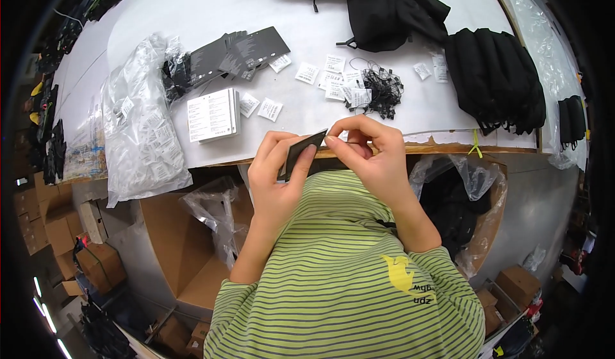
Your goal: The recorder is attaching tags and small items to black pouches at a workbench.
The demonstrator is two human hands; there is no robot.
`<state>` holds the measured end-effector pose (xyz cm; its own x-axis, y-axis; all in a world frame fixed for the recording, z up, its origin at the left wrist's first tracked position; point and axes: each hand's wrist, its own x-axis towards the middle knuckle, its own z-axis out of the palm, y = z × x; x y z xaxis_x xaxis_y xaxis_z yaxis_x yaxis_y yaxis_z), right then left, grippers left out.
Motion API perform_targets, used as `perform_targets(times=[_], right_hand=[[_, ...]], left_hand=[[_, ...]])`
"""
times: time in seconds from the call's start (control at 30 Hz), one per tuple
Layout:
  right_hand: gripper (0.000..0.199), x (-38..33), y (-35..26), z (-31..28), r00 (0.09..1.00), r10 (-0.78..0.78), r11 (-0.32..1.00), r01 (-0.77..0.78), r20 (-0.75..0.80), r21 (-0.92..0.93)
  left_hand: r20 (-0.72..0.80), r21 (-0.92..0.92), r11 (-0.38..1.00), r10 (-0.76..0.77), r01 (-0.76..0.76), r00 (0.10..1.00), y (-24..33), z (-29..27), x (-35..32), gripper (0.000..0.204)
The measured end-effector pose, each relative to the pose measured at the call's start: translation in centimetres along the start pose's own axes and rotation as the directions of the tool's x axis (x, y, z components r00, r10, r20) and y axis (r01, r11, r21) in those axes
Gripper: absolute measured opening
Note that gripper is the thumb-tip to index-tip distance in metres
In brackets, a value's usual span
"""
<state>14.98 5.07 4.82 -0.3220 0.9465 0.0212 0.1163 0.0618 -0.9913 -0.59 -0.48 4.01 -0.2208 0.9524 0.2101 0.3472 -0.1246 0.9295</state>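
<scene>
My left hand [274,178] grips a small dark card tag [302,152] by its lower end, just off the front edge of the white table [192,13]. My right hand [368,150] pinches the tag's upper corner between thumb and fingertips, with what looks like a thin black string at that corner. On the table beyond the hands lies a tangle of black string loops [382,90]. Around it are several small white packets [307,72]. A fan of dark card tags [240,54] and a stack of white cards [213,115] lie to the left.
Black bags [494,77] are piled at the table's right, more [384,9] at the back. A clear plastic bag of small packets [141,128] lies at the left. Below the table stand open cardboard boxes [186,250], one lined with plastic holding black items [456,205].
</scene>
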Motion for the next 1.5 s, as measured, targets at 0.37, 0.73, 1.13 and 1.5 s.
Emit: perform_targets(times=[0.37,0.73,1.13,1.5], right_hand=[[0.012,-0.3,1.4,-0.1,0.999,0.015,0.998,-0.018,0.050,0.060],[0.011,-1.1,1.4,-1.6,0.974,-0.004,1.000,-0.002,0.225,0.024],[0.014,-1.4,3.7,-5.9,0.920,0.253,0.831,-0.364,0.298,0.420],[0.012,-4.7,4.9,-7.7,0.946,0.322,0.833,-0.303,0.041,0.463]], left_hand=[[0.047,0.174,0.966,0.186,-0.191,0.981,0.2,-0.3,0.0,0.025],[0.468,-0.343,0.845,-0.225,0.410,0.855,-1.4,-0.7,0.8,0.006],[0.317,-0.209,0.978,0.091,-0.024,0.944,-5.9,8.1,10.4,0.025],[0.309,0.524,0.661,0.441,-0.538,0.843,-10.8,18.3,21.5,0.070]])
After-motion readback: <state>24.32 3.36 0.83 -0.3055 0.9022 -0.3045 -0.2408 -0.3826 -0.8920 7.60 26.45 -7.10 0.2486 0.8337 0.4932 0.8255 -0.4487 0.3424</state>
